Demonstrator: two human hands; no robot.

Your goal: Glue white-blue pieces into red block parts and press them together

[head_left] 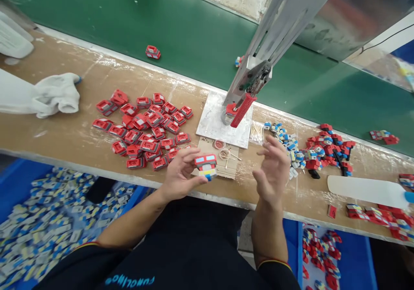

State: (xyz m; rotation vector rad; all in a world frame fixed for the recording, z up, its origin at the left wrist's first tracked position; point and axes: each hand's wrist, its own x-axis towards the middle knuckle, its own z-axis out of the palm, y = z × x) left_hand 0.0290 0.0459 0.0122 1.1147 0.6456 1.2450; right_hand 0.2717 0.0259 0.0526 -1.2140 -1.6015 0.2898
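Observation:
My left hand pinches a small plastic toy piece between thumb and fingers, above the front edge of the bench. The piece is red with light blue panels on top, and grey, yellow and blue below. To its right, my right hand is raised with its fingers apart, holding nothing. Beyond both hands, a hand press with a red handle stands on a pale metal plate. On cardboard between the hands and the plate sit a small red-filled dish and several cotton swabs.
A heap of red toy parts lies left of the plate. White-and-blue parts and red assembled pieces lie right, near a white bottle. A green conveyor belt runs behind. Blue bins stand below the bench.

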